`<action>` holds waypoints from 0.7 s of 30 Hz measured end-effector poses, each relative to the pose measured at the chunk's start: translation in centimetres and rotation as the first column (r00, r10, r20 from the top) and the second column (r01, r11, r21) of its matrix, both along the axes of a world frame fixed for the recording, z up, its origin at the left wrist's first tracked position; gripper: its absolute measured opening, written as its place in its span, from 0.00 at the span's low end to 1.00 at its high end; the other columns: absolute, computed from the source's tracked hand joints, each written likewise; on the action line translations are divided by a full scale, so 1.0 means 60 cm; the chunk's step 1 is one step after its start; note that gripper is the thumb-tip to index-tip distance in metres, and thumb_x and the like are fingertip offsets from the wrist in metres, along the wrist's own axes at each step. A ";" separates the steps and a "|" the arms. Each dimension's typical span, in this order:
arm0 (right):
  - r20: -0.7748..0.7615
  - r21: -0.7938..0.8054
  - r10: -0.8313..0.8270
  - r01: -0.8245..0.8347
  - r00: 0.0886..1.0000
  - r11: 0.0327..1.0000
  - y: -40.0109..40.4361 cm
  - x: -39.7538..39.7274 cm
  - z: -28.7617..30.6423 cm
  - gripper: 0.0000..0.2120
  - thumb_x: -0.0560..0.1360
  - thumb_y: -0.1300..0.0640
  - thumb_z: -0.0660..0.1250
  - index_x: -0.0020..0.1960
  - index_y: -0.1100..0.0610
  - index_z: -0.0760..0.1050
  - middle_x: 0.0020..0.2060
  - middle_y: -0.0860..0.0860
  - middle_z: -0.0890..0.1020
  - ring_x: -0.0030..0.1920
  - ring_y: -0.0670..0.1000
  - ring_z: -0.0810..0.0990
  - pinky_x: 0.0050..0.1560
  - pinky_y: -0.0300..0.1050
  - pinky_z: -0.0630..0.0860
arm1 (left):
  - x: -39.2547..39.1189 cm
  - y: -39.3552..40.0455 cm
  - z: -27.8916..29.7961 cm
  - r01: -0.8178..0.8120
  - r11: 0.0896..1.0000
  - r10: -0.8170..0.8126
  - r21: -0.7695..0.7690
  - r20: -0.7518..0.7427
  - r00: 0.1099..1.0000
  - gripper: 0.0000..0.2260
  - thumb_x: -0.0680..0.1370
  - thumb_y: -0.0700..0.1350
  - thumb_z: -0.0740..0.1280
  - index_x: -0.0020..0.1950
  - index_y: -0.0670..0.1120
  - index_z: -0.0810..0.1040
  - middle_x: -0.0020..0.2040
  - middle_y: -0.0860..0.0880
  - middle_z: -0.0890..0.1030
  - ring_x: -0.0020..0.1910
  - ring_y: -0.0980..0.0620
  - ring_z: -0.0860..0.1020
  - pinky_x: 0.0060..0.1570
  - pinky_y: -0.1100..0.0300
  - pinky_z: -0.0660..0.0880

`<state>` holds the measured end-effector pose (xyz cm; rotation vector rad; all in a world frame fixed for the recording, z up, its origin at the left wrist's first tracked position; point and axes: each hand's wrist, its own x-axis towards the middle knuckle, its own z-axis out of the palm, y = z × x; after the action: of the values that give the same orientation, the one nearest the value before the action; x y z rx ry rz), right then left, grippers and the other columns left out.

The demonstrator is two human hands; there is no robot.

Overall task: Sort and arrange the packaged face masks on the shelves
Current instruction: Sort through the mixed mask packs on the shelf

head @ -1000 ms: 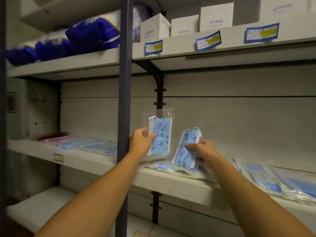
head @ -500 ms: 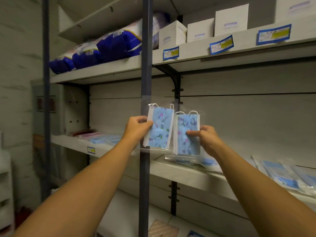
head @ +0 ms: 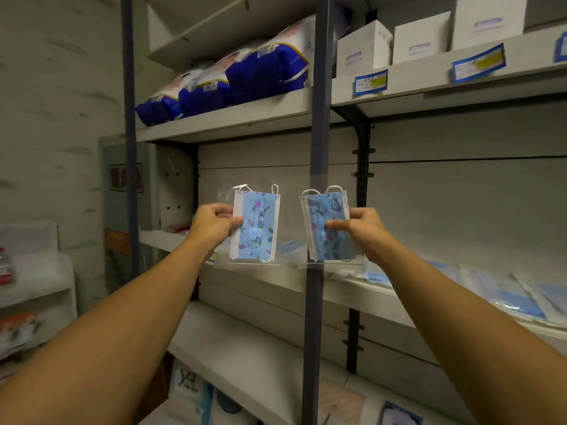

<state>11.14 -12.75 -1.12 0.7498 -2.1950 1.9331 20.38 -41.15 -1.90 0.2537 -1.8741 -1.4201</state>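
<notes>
Masks (head: 257,227) (clear-bagged, seemingly floral) pinched by both hands (head: 214,223).

A dark upright post (head: 319,148) stood directly in front of the middle shelf (head: 352,294), between the left hand (head: 214,227) and the right hand (head: 363,230). To the right of the post, flat mask packets (head: 506,297) lay along the shelf's front edge, with open height above them up to the upper shelf (head: 429,90). Left of the post, a few packets (head: 181,228) lay at the shelf's far end. The lower shelf (head: 245,351) showed a bare stretch between the uprights.
</notes>
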 end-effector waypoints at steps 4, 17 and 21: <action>0.016 -0.003 -0.027 0.027 1.000 1.000 -0.053 0.006 -0.001 0.09 0.73 0.60 0.77 0.52 0.56 0.82 0.46 0.50 0.86 0.46 0.49 0.85 0.37 0.42 0.77 | 0.015 -0.056 -0.007 0.002 1.000 -0.002 0.016 0.017 1.000 0.12 0.76 0.38 0.74 0.58 0.39 0.79 0.53 0.43 0.83 0.49 0.46 0.84 0.43 0.54 0.83; 0.064 0.060 -0.015 0.011 0.998 0.998 -0.205 0.033 -0.072 0.08 0.71 0.61 0.78 0.48 0.55 0.83 0.44 0.50 0.87 0.46 0.50 0.86 0.43 0.44 0.82 | 0.046 -0.196 -0.048 0.077 0.994 -0.083 0.080 0.076 0.994 0.12 0.76 0.37 0.74 0.58 0.39 0.79 0.51 0.45 0.84 0.45 0.50 0.84 0.34 0.61 0.80; 0.107 0.030 -0.013 0.010 0.994 0.999 -0.238 0.028 -0.082 0.10 0.72 0.62 0.77 0.53 0.58 0.82 0.46 0.51 0.86 0.45 0.50 0.85 0.41 0.43 0.81 | 0.034 -0.224 -0.070 0.078 0.993 -0.088 0.093 0.114 0.990 0.11 0.77 0.39 0.73 0.59 0.41 0.79 0.51 0.46 0.84 0.44 0.51 0.85 0.35 0.60 0.80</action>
<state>12.85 -27.06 -6.03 0.6501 -2.2881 1.9835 22.39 -54.58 -6.12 0.3121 -1.9388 -1.5772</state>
